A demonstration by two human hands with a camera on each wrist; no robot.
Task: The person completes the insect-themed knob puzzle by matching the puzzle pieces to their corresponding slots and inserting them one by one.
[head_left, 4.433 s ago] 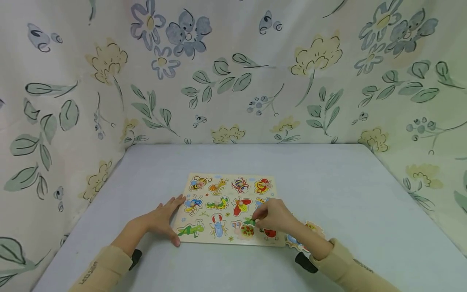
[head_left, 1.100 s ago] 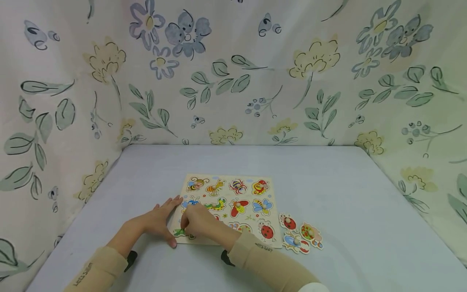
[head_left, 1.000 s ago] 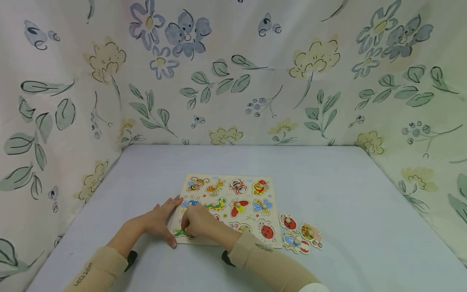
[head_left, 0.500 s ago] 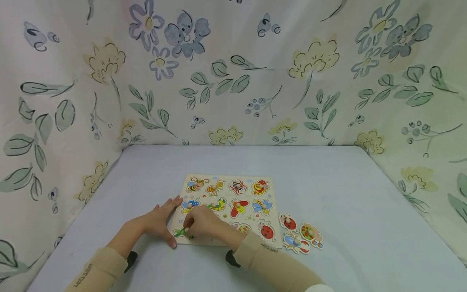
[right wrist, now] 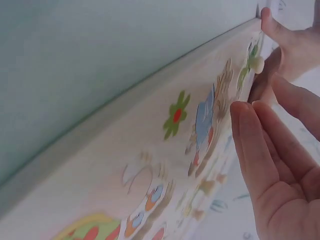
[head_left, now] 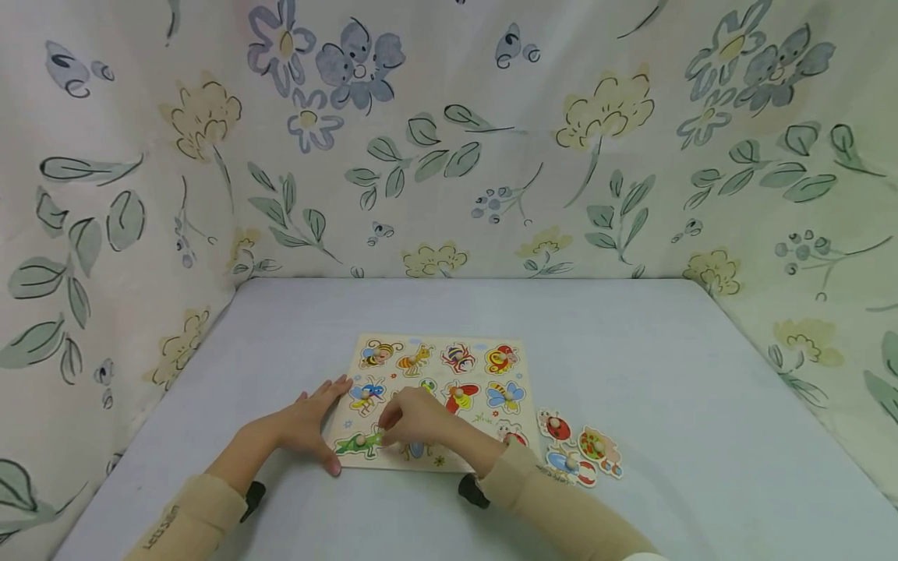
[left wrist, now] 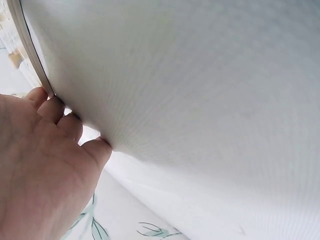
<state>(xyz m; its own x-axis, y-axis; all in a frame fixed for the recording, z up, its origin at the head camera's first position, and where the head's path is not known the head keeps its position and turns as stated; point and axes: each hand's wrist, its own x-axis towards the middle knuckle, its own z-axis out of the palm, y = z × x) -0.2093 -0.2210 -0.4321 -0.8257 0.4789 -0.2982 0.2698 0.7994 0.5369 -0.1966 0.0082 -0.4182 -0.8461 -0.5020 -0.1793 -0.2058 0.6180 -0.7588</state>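
A wooden peg puzzle board with insect pictures lies on the table. My left hand rests along its left side, fingers spread, fingertips at the board's edge. In the near left corner a green grasshopper piece sits in its recess, its round knob showing. My right hand hovers just right of this piece. In the right wrist view its thumb and fingers stand apart, holding nothing, away from the grasshopper's knob. The printed blue stag beetle recess lies below that hand, partly covered.
Right of the board lie three loose pieces: a ladybird, a snail and a blue stag beetle. Knobbed pieces such as the bee and spider fill the upper rows. A floral curtain stands behind the table.
My right hand carried the grasshopper from the board's right side to the near left corner, let go of its knob and moved slightly right. The left hand has stayed at the edge.
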